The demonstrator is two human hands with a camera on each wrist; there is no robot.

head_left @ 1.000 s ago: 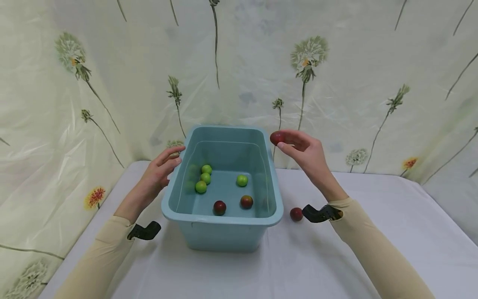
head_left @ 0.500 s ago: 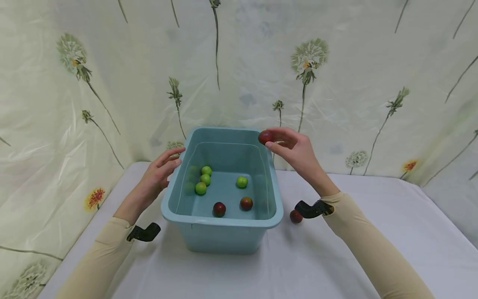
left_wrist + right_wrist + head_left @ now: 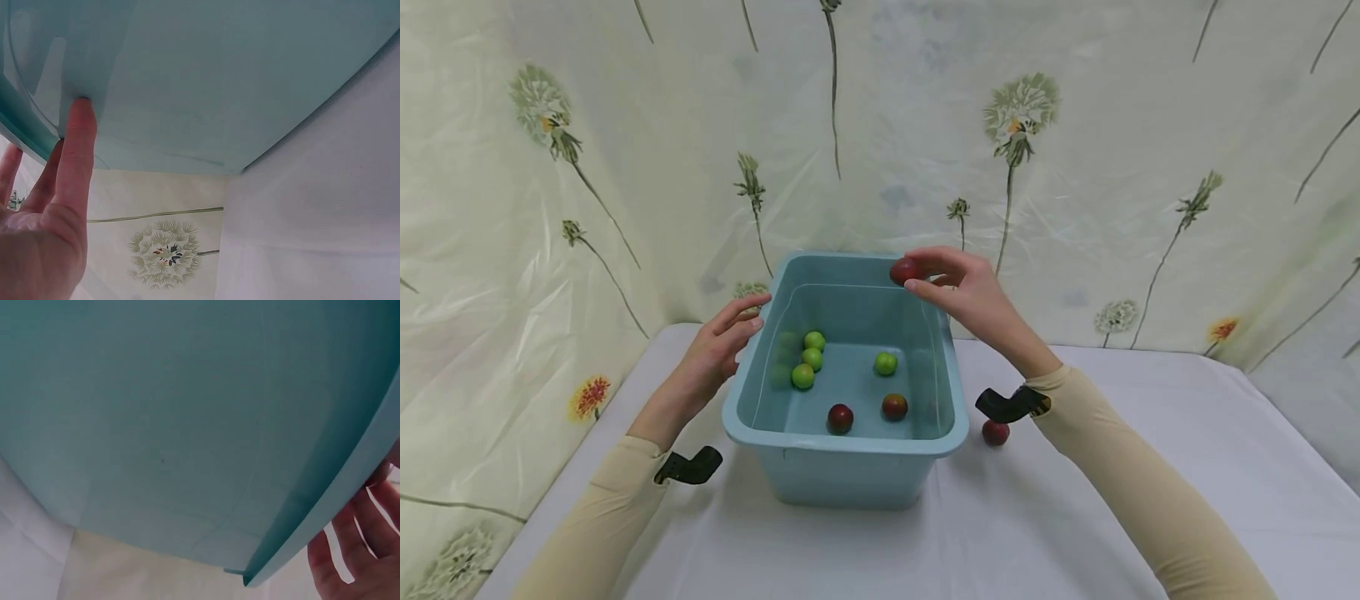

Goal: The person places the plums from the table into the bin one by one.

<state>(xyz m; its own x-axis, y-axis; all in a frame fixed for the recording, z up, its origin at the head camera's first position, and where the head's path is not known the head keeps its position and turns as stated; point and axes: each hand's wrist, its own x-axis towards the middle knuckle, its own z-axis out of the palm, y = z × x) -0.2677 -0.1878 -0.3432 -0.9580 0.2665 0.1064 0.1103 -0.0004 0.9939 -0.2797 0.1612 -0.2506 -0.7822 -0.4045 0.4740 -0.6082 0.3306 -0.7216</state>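
Note:
A dark red plum (image 3: 906, 271) is pinched between the thumb and fingertips of my right hand (image 3: 962, 287), above the far right part of a light blue plastic tub (image 3: 848, 444). My left hand (image 3: 711, 358) touches the tub's left side with its fingers fairly straight; in the left wrist view a fingertip (image 3: 81, 115) presses the outer wall below the rim. Inside the tub lie several green fruits, one of them (image 3: 886, 363) apart on the right, and two dark red plums, one (image 3: 840, 418) near the front wall. In the right wrist view the rim partly hides my right hand (image 3: 362, 544).
Another red plum (image 3: 996, 432) lies on the white tablecloth (image 3: 1112, 433), right of the tub and close to the black wrist camera (image 3: 1011, 406). A curtain with dandelion prints (image 3: 880, 125) hangs behind the table.
My right hand has carried the plum leftward, from outside the tub's right rim to over its far part. My left hand stays where it was.

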